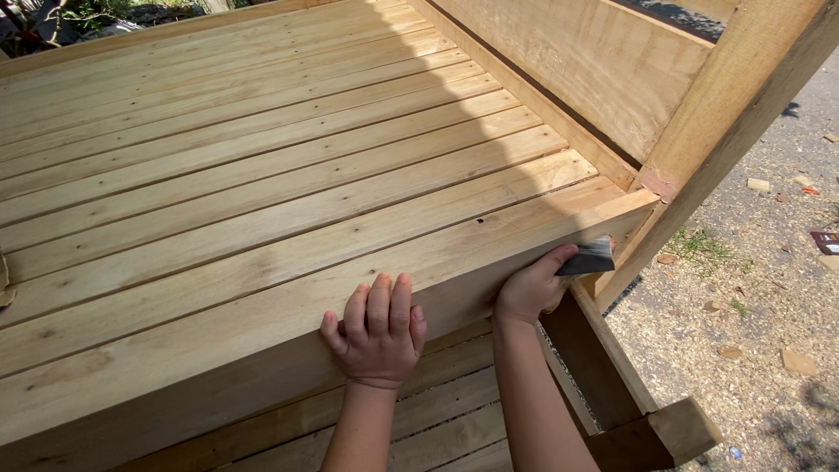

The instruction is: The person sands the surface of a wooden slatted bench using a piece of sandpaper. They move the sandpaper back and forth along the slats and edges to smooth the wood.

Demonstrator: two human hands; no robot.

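Observation:
A large bed frame of pale wooden slats (262, 183) fills the view. My left hand (377, 332) rests flat on its near side rail, fingers together and holding nothing. My right hand (531, 288) is further right along the same rail, near the corner, gripping a small dark sanding block (589, 259) pressed against the rail's outer face. A tall corner post (734, 105) rises just right of the block, with the headboard panel (577, 61) behind it.
Bare ground (760, 315) strewn with sawdust and small wood offcuts lies to the right. A lower wooden crosspiece (655, 433) juts out under the corner. More slats show below the rail between my arms. Greenery is at the top left.

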